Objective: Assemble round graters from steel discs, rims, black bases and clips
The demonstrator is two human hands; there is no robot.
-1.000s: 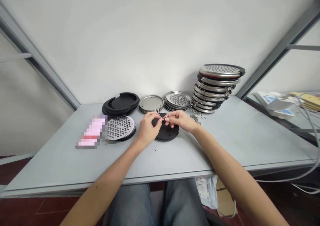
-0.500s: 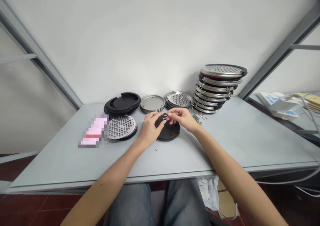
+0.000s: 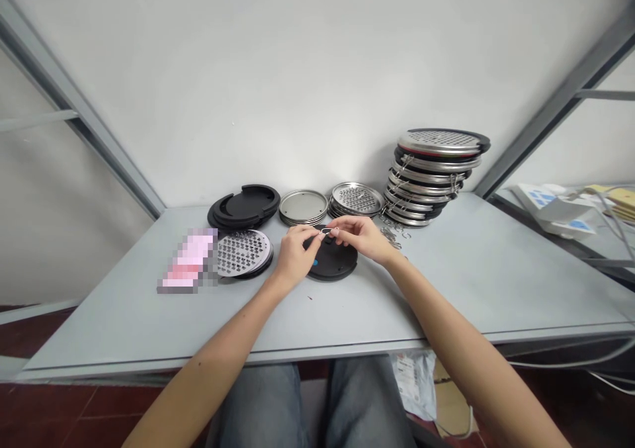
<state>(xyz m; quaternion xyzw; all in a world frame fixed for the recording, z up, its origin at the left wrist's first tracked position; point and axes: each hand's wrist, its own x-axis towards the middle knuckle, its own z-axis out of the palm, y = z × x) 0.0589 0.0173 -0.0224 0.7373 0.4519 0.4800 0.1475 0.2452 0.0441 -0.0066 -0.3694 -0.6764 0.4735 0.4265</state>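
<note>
My left hand (image 3: 296, 255) and my right hand (image 3: 363, 238) meet at the middle of the table, both closed in a pinch. Between their fingertips is a small metal wire clip (image 3: 327, 231), its left end at the left fingers and its right end at the right fingers. Beneath lies a round black disc (image 3: 335, 263) with a blue spot on its left side, partly covered by my left hand. Small metal rings and clips (image 3: 391, 235) lie scattered just beyond my right hand.
Black round bases (image 3: 248, 204) are stacked at the back left, with perforated metal plates (image 3: 243, 252) in front. Shallow steel dishes (image 3: 303, 204) and grater-topped discs (image 3: 356, 198) stand behind my hands. A tall pile of assembled discs (image 3: 431, 177) rises at right. A blurred pink item (image 3: 188, 259) lies left.
The wire clip has turned to lie more sideways between my fingers. My left hand has shifted slightly left, and the blue spot on the black disc now shows.
</note>
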